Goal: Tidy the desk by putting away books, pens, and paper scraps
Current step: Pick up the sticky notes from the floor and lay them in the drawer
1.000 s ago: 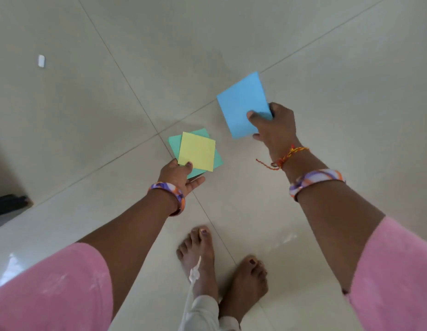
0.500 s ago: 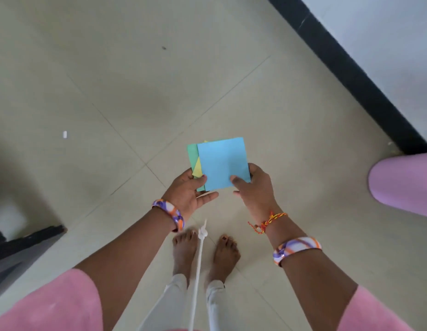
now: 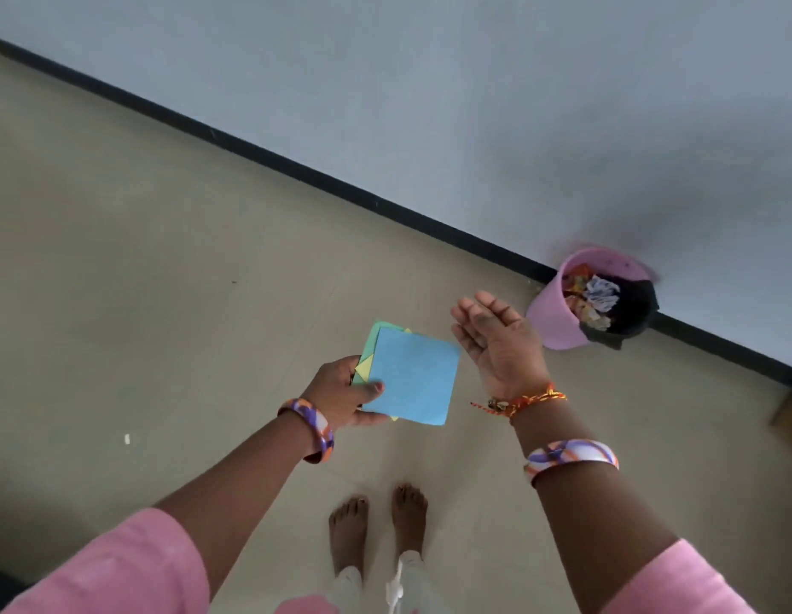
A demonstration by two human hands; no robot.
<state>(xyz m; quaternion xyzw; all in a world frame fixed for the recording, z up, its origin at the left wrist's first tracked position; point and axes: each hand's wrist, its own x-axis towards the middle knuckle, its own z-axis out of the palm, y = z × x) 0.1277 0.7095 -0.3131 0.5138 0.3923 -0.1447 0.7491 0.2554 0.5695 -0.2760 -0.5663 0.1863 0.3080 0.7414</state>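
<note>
My left hand [image 3: 347, 392], at the centre of the frame, pinches a loose stack of paper squares [image 3: 409, 376]: a blue one on top, green and yellow edges peeking out at its left. My right hand [image 3: 500, 343] hovers just beside the stack, palm open, gripping nothing. A pink bin [image 3: 547, 319], already full of scraps, stands against the wall at the right of the frame, near my right hand. Since only thumb and fingers clamp one corner, I judge the sheets could fan apart and slip to the floor [image 3: 163, 281], or slide off the heaped bin.
</note>
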